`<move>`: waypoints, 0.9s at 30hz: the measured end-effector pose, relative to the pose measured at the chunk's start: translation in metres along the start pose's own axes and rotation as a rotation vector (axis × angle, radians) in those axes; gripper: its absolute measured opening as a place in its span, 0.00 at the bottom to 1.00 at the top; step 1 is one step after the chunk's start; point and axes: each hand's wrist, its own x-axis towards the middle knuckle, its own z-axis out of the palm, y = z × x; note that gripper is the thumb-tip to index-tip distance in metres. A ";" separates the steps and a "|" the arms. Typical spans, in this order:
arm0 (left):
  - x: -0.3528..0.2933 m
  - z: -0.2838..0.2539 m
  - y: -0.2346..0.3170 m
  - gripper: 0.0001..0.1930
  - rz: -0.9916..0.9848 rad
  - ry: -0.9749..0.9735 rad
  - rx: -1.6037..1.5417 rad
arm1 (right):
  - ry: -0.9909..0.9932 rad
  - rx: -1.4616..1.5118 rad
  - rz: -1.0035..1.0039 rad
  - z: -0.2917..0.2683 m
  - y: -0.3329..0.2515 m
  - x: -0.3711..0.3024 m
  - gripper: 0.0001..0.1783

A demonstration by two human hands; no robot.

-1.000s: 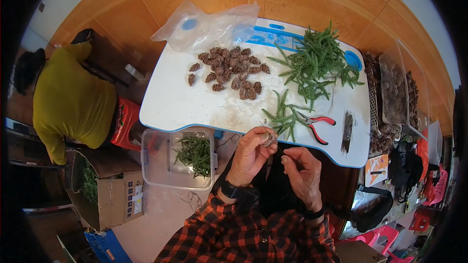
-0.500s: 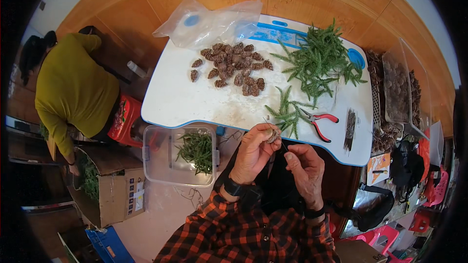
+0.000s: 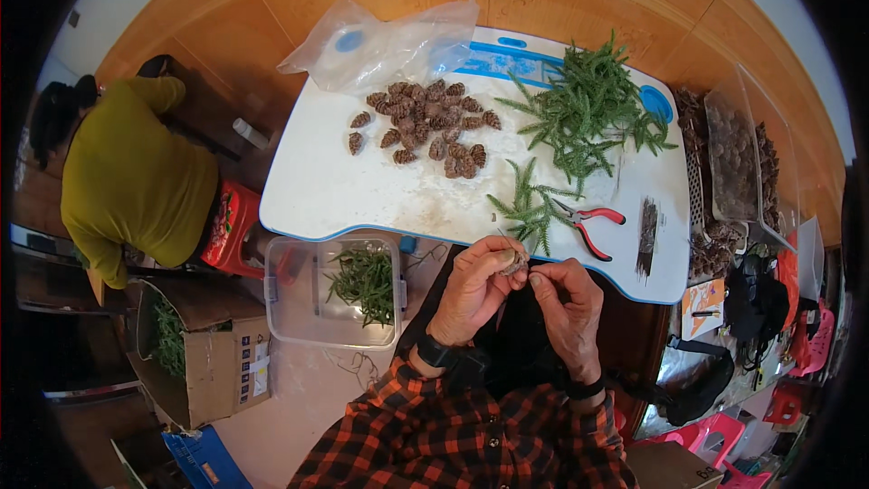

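Observation:
My left hand (image 3: pixel 472 290) is closed on a small brown pine cone (image 3: pixel 518 260), just off the table's front edge. A thin wire-like strand sticks up above its fingers. Close beside the cone, my right hand (image 3: pixel 568 306) pinches its thumb and forefinger together on what looks like a thin dark wire, mostly hidden. On the table (image 3: pixel 362 190) beyond lie a heap of pine cones (image 3: pixel 425 118), green artificial sprigs (image 3: pixel 584 109) and a smaller sprig cluster (image 3: pixel 529 208). Red-handled pliers (image 3: pixel 593 226) rest next to a bundle of dark thin wires (image 3: pixel 647 235).
A clear plastic bag (image 3: pixel 380 41) lies at the table's back left. Below the left edge stands a clear bin (image 3: pixel 285 308) holding sprigs, near a cardboard box (image 3: pixel 213 371). A person in a mustard top (image 3: pixel 140 172) bends at far left. Clear containers of cones (image 3: pixel 733 158) stand right.
My right hand has moved up and left, closer to the cone in my left hand. The co-worker's lower arm has shifted away from the cardboard box. The view has shifted slightly.

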 end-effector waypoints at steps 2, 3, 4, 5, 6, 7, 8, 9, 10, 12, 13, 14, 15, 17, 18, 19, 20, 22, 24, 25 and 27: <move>-0.001 0.000 -0.001 0.08 -0.016 0.002 0.014 | 0.006 -0.023 -0.010 -0.001 -0.004 0.001 0.03; -0.001 0.000 -0.001 0.08 -0.025 0.002 0.021 | 0.007 -0.028 0.008 -0.001 -0.008 0.001 0.03; 0.000 -0.001 -0.001 0.08 -0.026 0.002 0.022 | 0.008 -0.032 0.027 -0.001 -0.011 0.002 0.03; 0.001 -0.002 -0.002 0.09 -0.026 -0.003 0.039 | 0.009 -0.037 0.045 -0.001 -0.012 0.003 0.03; 0.002 -0.002 -0.003 0.09 -0.027 -0.008 0.054 | 0.012 -0.037 0.046 -0.002 -0.011 0.003 0.03; 0.002 -0.002 -0.003 0.10 -0.028 -0.013 0.069 | 0.014 -0.058 0.047 -0.004 -0.011 0.002 0.03; 0.002 -0.002 -0.004 0.10 -0.031 -0.014 0.069 | 0.015 -0.078 0.047 -0.005 -0.010 0.002 0.03; 0.002 -0.002 -0.004 0.10 -0.036 -0.005 0.084 | 0.017 -0.098 0.048 -0.006 -0.009 0.002 0.02; 0.002 -0.001 -0.004 0.10 -0.041 0.004 0.099 | 0.020 -0.099 0.048 -0.007 -0.008 0.003 0.02; 0.002 0.000 -0.005 0.10 -0.048 0.010 0.115 | 0.033 -0.103 0.033 -0.008 -0.006 0.003 0.02; 0.002 0.000 -0.005 0.09 -0.047 0.008 0.117 | 0.040 -0.105 0.025 -0.008 -0.005 0.003 0.02; 0.002 -0.001 -0.006 0.09 -0.045 0.005 0.120 | 0.043 -0.105 0.024 -0.008 -0.005 0.003 0.02; 0.002 -0.001 -0.006 0.10 -0.043 0.003 0.123 | 0.044 -0.121 0.015 -0.008 -0.005 0.003 0.02; 0.002 -0.003 -0.007 0.10 -0.043 -0.005 0.126 | 0.044 -0.153 -0.004 -0.009 -0.004 0.003 0.02; 0.002 -0.003 -0.008 0.10 -0.040 -0.011 0.129 | 0.047 -0.153 -0.004 -0.009 -0.004 0.002 0.02; 0.002 -0.004 -0.008 0.10 -0.037 -0.016 0.131 | 0.046 -0.159 -0.009 -0.009 -0.003 0.002 0.02; 0.002 -0.005 -0.008 0.10 -0.039 -0.018 0.131 | 0.046 -0.164 -0.014 -0.010 -0.003 0.002 0.02; 0.001 -0.005 -0.008 0.09 -0.051 -0.038 0.125 | 0.046 -0.169 -0.019 -0.010 -0.002 0.001 0.02; 0.002 -0.006 -0.008 0.09 -0.059 -0.049 0.122 | 0.047 -0.220 -0.087 -0.012 0.002 0.001 0.02; 0.002 -0.006 -0.009 0.09 -0.066 -0.053 0.112 | 0.047 -0.245 -0.120 -0.012 0.003 0.001 0.02; 0.002 -0.006 -0.008 0.09 -0.076 -0.061 0.094 | 0.049 -0.257 -0.135 -0.012 -0.001 0.001 0.02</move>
